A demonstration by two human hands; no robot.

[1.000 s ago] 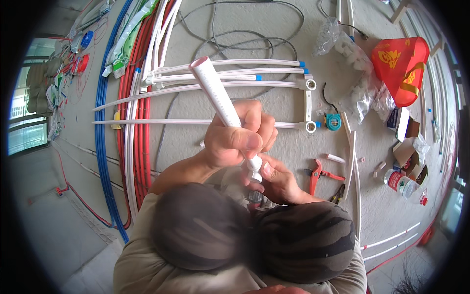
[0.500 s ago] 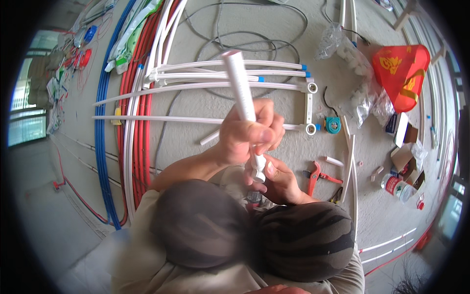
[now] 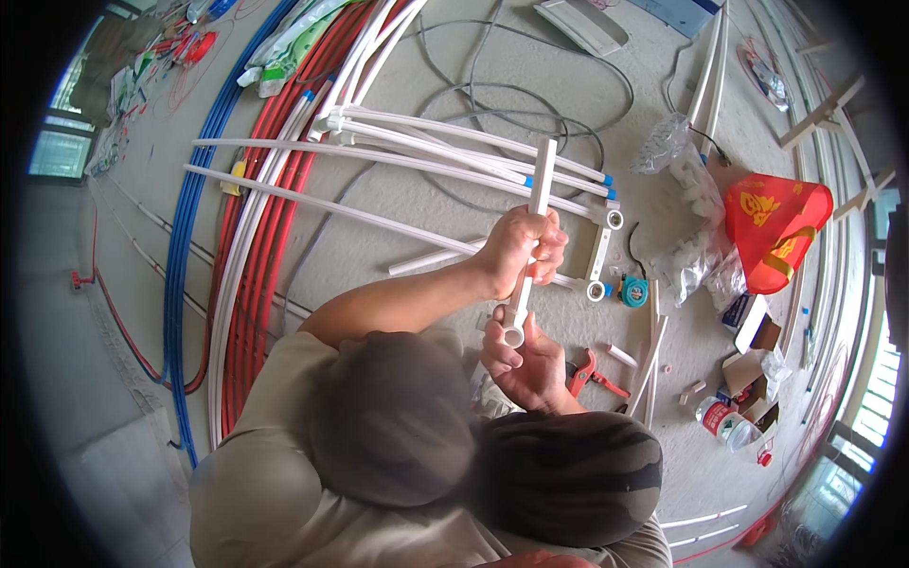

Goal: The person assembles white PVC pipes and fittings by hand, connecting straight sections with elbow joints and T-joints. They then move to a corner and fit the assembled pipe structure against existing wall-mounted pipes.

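My left hand (image 3: pixel 519 252) is wrapped around a short white plastic pipe (image 3: pixel 543 175), which stands tilted up in front of my knees. A white pipe fitting (image 3: pixel 513 335) with a round opening sits at the pipe's lower end. The thumb and fingers of my right hand (image 3: pixel 532 371) are closed around this fitting. How deep the pipe sits in it I cannot tell. Just beyond my hands, a white plate with two round fittings (image 3: pixel 599 251) lies on the floor, joined to long white pipes (image 3: pixel 407 165).
Red pipe cutters (image 3: pixel 592 376) lie right of my right hand, and a teal tape measure (image 3: pixel 633 292) farther off. A red bag (image 3: pixel 778 232), a plastic bottle (image 3: pixel 727 423) and an opened carton (image 3: pixel 753 379) are at the right. Blue pipes (image 3: pixel 180 275) and red pipes (image 3: pixel 256 322) run along the left.
The pipe now points more steeply away from me, with the fitting's opening turned upward. Both hands have shifted slightly right in the view, keeping their grips. My view has turned.
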